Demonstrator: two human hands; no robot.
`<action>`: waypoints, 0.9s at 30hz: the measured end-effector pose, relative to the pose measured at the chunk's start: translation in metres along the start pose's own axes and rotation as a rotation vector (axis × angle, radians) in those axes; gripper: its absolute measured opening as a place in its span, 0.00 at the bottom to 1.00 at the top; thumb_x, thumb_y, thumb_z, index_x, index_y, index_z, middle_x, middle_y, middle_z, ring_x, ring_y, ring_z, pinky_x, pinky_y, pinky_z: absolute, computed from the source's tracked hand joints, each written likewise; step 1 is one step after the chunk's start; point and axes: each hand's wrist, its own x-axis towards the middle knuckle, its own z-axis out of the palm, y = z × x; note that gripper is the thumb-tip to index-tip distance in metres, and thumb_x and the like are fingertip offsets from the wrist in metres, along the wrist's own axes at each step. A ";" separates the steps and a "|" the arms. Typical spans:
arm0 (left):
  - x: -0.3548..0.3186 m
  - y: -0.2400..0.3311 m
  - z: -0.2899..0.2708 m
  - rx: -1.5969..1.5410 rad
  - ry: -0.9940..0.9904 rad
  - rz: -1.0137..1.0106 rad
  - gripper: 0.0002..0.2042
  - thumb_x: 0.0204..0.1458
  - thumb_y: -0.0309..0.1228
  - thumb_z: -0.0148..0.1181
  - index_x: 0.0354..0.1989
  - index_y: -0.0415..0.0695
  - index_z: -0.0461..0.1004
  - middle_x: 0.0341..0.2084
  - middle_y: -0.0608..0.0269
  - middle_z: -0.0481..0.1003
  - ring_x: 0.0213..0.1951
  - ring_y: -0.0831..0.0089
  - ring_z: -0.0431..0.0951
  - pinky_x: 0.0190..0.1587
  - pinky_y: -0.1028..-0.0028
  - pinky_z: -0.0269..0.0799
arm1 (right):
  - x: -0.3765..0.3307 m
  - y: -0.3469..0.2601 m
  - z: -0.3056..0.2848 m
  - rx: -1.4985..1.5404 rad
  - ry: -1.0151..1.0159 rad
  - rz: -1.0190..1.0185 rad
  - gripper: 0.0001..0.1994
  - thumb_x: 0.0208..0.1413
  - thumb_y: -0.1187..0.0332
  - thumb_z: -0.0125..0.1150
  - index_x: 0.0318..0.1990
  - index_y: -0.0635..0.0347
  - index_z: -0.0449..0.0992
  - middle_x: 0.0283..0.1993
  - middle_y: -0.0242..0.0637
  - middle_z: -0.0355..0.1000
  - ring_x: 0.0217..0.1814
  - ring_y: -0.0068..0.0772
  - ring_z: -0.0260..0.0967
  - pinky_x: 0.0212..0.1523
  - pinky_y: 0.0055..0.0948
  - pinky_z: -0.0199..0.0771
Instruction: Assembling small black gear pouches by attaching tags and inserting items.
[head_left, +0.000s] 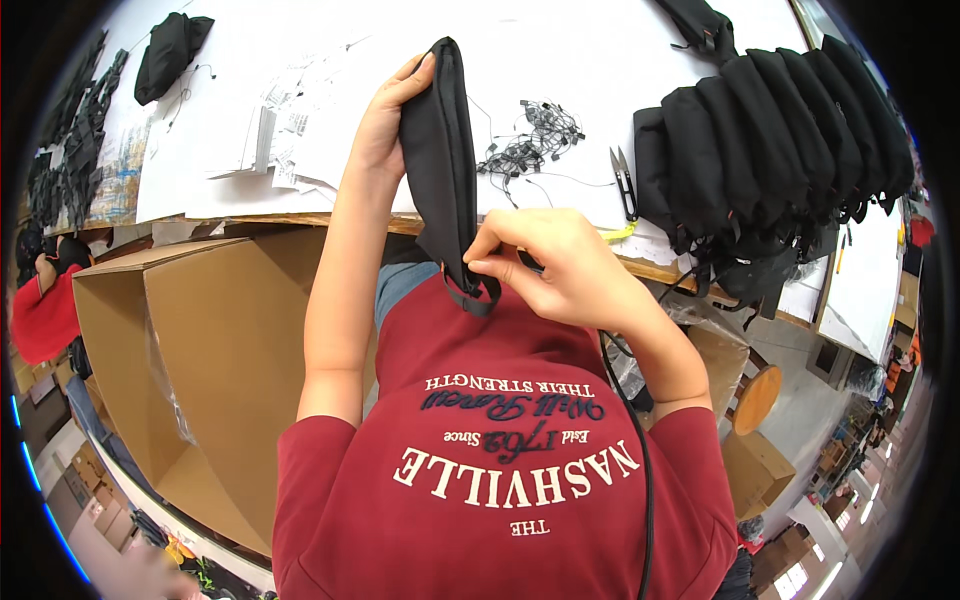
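A long black fabric pouch (437, 150) is held upright in front of me, over the table's near edge. My left hand (385, 118) is closed round its upper left side, thumb near the top. At the lower end, my right hand (560, 262) has thumb and index finger pinched together on the edge seam; whether a small part sits between the fingertips cannot be made out. A short black strap loop (474, 296) hangs from the pouch's bottom, just below those fingertips. On the table beyond my right hand lies a tangle of thin black cords (535, 138) with small tags.
Black-handled snips (624, 185) lie right of the cords. Several black pouches (765, 130) stand in a row at the right. White paper slips (285, 125) and another black pouch (172, 55) lie left. A large open cardboard box (215, 330) stands below the table edge at the left.
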 end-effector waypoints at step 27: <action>-0.059 -0.029 0.040 0.478 0.327 -0.012 0.29 0.61 0.52 0.39 0.62 0.42 0.57 0.53 0.51 0.70 0.53 0.62 0.72 0.56 0.62 0.67 | 0.000 0.015 -0.066 -0.742 0.455 -0.199 0.20 0.34 0.71 0.69 0.40 0.53 0.73 0.36 0.31 0.71 0.44 0.36 0.68 0.50 0.35 0.60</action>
